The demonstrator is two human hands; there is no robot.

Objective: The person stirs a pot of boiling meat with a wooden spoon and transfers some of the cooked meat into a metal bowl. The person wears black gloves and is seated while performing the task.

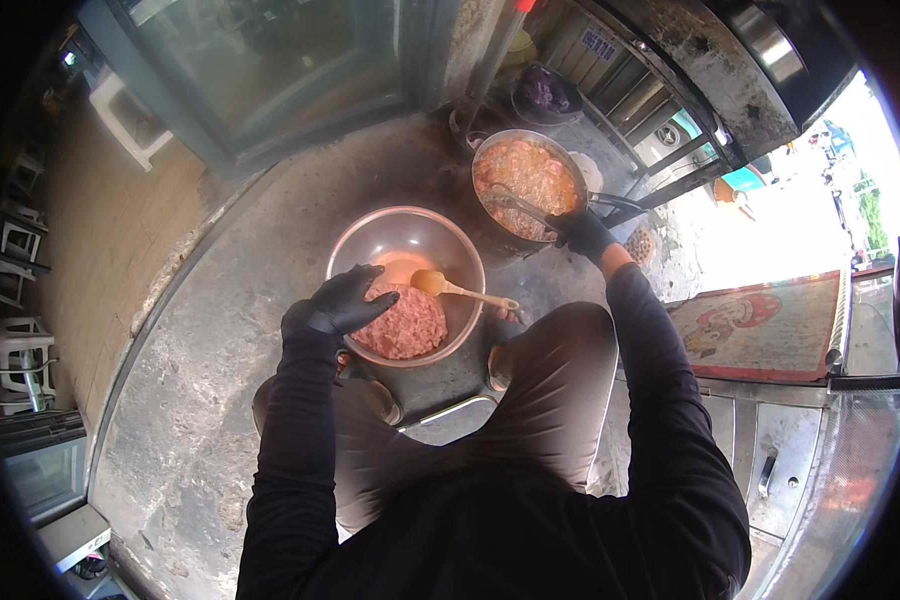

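Note:
My left hand [342, 303], in a black glove, rests with its fingers stretched out on a mound of raw minced meat [402, 328]. The mince fills the near-left part of a wide metal bowl [467, 250] on the ground between my feet. A wooden spoon [432, 283] leans in the bowl, its handle over the right rim. Farther back and right, my right hand [582, 235], also gloved in black, is closed around what look like metal tongs [530, 208]. Their far end reaches into a pan [477, 172] full of bubbling reddish-brown liquid and food [520, 165].
The pan's handle [618, 201] sticks out to the right, close above my right hand. Behind it stands a dark pot [548, 95] beside a metal rack [650, 100]. A glass door [270, 70] is at the back left; a steel cabinet [770, 460] stands at my right.

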